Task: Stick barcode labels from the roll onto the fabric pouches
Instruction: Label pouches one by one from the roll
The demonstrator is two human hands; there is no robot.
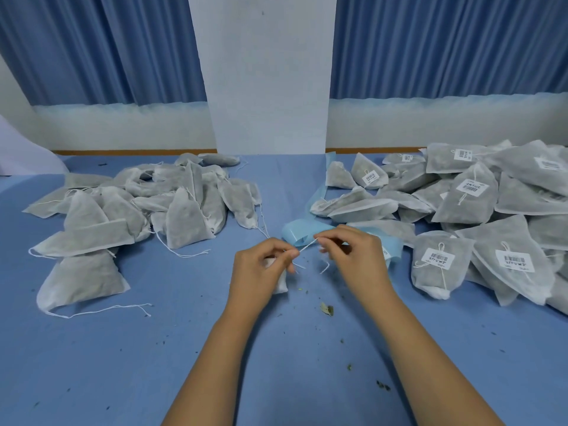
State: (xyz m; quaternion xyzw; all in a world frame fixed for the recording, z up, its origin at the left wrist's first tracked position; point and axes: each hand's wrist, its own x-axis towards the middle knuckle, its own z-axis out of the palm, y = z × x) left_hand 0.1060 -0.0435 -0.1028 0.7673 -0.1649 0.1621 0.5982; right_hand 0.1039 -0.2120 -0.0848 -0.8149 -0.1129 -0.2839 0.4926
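Left hand [261,269] is curling round a small white fabric pouch [280,284], thumb and forefinger pinching its thin white drawstring [307,245]. Right hand [356,256] is pinching the string's other end, fingers narrow, string running taut between them. Both are working just in front of the light-blue curled label backing strip [299,230]. Left of the strip: heap of unlabelled grey-white pouches [138,204], lying apart from it. Right of it: heap of barcode-labelled pouches [479,210], touching it. Blue tablecloth [123,364] in front of the strip is giving open room, dry leaf crumbs [327,309] scattered on it.

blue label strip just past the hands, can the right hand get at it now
Probably yes: the blue label strip lies bare just beyond the right hand, though that hand is pinching a drawstring.
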